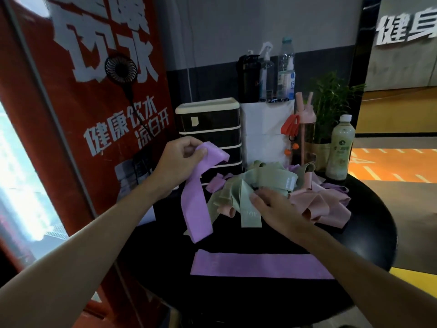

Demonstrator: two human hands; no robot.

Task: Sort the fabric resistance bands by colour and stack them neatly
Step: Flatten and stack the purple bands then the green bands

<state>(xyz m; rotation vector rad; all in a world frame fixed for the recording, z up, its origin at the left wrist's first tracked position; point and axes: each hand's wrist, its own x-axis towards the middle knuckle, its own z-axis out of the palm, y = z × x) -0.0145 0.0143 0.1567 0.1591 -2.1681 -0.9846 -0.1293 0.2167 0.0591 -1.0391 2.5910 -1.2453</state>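
round black table [369,235]: carries everything; bare top shows below both wrists.

heap of bands [272,178]: green, pink and purple tangled together, under and beyond the right fingertips, well to the right of the left fingers.

flat purple band [260,263]: laid straight near the table's front edge, below the right hand and apart from it. looks like the start of the purple stack.

hanging purple band [196,204]: drops from the left fingers, twisted, its lower end at the heap's left edge beside a green band [236,195].

left hand [179,159]: raised, fingers curled, thumb and fingers pinching the band's top fold.

right hand [276,207]: palm down on the heap, fingertips on green fabric. whether they pinch it or only press, cannot tell.

risk (judgement): the hanging end may be caught under green loops, so pulling it higher could drag the heap or bring green bands along. laid down twisted, it would spoil the stack.

unclear: right thumb hidden. number of bands in the heap not readable. hanging end overlaps green, contact uncertain.
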